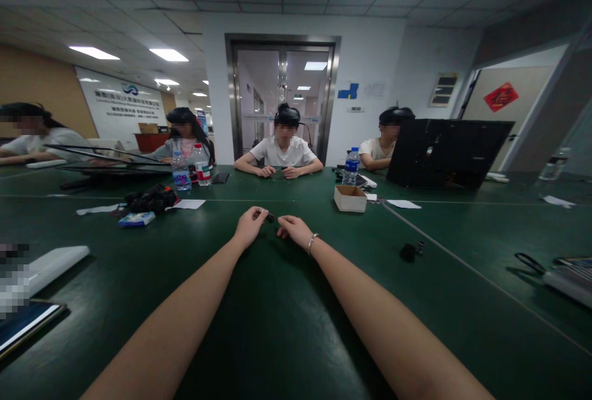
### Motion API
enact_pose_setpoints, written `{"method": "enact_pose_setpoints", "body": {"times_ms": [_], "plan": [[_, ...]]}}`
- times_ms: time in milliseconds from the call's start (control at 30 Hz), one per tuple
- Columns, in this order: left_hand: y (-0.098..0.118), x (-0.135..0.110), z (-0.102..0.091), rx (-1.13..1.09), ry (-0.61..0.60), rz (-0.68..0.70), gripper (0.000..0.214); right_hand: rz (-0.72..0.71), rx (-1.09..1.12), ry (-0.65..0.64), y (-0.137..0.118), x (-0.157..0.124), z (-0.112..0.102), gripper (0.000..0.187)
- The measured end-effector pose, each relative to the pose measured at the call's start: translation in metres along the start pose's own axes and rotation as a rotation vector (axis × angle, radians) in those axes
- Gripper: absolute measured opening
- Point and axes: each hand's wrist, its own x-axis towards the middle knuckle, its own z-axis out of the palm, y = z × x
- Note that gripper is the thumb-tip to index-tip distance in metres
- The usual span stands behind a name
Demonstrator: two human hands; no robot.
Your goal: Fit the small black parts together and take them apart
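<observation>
Over the green table [259, 301], my left hand [250, 227] is closed in a pinch on a small black piece [270, 218]. Its kind is too small to tell. My right hand [295, 231], with a silver bracelet [313, 243] at the wrist, is just to the right of that piece, a small gap apart. Its fingers are curled and pressed together; whether anything is between them is hidden. Farther right on the table lie a black lump-like thing [407, 253] and a small dark cylinder [420, 248] beside it.
Ahead stand a small cardboard box [350, 199] and water bottles [352, 166]. Black bundled items [152, 198] and a blue-white packet [137, 219] lie left. A phone [28, 326] is near left. Across the table sit several people; a black monitor [448, 153] stands right.
</observation>
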Motion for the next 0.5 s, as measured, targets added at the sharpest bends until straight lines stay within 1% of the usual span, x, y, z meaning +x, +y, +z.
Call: {"method": "enact_pose_setpoints", "body": {"times_ms": [67, 100, 133, 200, 267, 333, 367, 400, 433, 467, 500], "plan": [[-0.004, 0.001, -0.018, 0.166, 0.03, -0.008, 0.036, 0.024, -0.041, 0.029, -0.008, -0.009, 0.002, 0.031], [-0.005, 0.0, -0.031, 0.259, 0.022, -0.019, 0.034, 0.035, -0.074, 0.018, -0.013, -0.018, 0.002, 0.033], [-0.006, -0.001, -0.045, 0.348, 0.001, -0.032, 0.033, 0.044, -0.114, -0.021, -0.019, -0.03, 0.002, 0.032], [-0.007, -0.007, -0.079, 0.495, -0.059, -0.067, 0.033, 0.03, -0.189, -0.15, -0.032, -0.067, -0.001, 0.021], [-0.009, -0.017, -0.118, 0.603, -0.134, -0.083, 0.035, -0.08, -0.22, -0.351, -0.045, -0.113, -0.002, 0.014], [-0.012, -0.029, -0.161, 0.7, -0.191, -0.118, 0.034, -0.14, -0.232, -0.582, -0.055, -0.159, 0.004, 0.016], [-0.014, -0.034, -0.182, 0.755, -0.2, -0.161, 0.034, -0.156, -0.239, -0.652, -0.058, -0.178, 0.012, 0.019], [-0.018, -0.039, -0.202, 0.796, -0.215, -0.236, 0.032, -0.188, -0.264, -0.723, -0.061, -0.193, 0.025, 0.02], [-0.021, -0.044, -0.222, 0.815, -0.239, -0.295, 0.031, -0.243, -0.304, -0.76, -0.062, -0.204, 0.042, 0.02], [-0.025, -0.048, -0.239, 0.821, -0.277, -0.349, 0.03, -0.28, -0.335, -0.831, -0.063, -0.21, 0.063, 0.02], [-0.03, -0.053, -0.255, 0.811, -0.297, -0.392, 0.03, -0.295, -0.382, -0.954, -0.062, -0.212, 0.085, 0.022]]}}
